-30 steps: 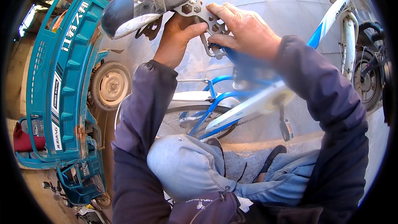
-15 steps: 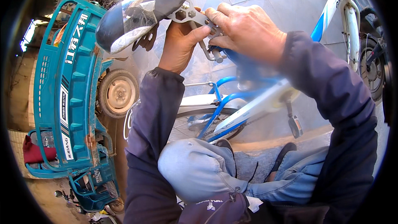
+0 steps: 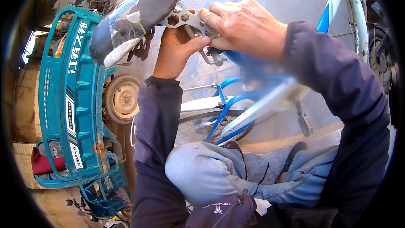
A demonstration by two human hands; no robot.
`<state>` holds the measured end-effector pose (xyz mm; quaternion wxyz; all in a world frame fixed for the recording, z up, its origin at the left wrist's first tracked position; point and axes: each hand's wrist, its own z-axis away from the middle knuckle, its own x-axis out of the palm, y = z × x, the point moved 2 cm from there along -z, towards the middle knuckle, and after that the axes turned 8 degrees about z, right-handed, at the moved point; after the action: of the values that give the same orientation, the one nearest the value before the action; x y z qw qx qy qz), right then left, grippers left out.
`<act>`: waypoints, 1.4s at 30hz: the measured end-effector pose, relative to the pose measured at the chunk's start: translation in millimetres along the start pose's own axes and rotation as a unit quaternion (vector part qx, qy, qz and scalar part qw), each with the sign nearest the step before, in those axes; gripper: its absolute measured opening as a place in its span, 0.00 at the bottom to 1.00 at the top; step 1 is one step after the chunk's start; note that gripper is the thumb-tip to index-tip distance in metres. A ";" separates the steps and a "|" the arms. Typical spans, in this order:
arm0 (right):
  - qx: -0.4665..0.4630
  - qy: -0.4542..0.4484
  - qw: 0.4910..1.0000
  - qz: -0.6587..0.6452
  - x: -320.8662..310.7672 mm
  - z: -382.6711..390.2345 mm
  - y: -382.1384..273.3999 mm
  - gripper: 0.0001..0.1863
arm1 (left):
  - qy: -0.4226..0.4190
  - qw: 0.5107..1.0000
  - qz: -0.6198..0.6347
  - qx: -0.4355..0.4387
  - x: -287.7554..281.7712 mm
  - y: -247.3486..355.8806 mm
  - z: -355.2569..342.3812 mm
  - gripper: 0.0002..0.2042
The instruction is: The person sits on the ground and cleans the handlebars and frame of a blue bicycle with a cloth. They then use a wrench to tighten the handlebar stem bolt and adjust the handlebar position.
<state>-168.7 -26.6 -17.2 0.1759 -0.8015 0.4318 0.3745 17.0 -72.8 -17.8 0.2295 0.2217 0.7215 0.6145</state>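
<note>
most fingers of the left hand (image 3: 175,57) are hidden behind the holed metal plate (image 3: 180,20), and the right hand (image 3: 249,27) covers the plate's near-right end. a blue shape (image 3: 249,64) below the right hand is blurred past telling. the upper edge cuts off the taped saddle (image 3: 130,23); the dark rim swallows part of a wheel (image 3: 379,65).

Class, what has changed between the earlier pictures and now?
The black-and-white, plastic-wrapped saddle and flat silver metal plate with hexagonal holes have shifted left and down in the picture; the camera's view has shifted too. Nothing was visibly let go: the left hand and right hand keep their grip on the plate.
</note>
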 end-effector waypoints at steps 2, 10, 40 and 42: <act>0.000 -0.005 1.000 -0.001 1.3 -0.5 0.2 0.23 | -0.002 1.000 -0.007 0.001 0.9 1.3 1.0 0.34; 0.002 -0.035 0.999 0.006 -0.8 -1.9 2.3 0.25 | 0.025 0.999 -0.020 0.016 -0.3 -3.9 1.4 0.35; -0.033 -0.046 0.998 0.008 -1.5 -10.5 14.7 0.22 | 0.138 0.985 -0.080 0.061 23.4 4.2 -0.4 0.17; -0.050 -0.026 0.998 0.024 -1.5 -12.3 20.4 0.21 | 0.163 0.983 -0.060 0.057 26.0 0.4 -3.9 0.16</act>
<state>-180.5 -44.7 -7.1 0.1375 -0.7887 0.4268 0.4206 -6.0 -60.2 -18.4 0.1316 0.0876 0.7951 0.5854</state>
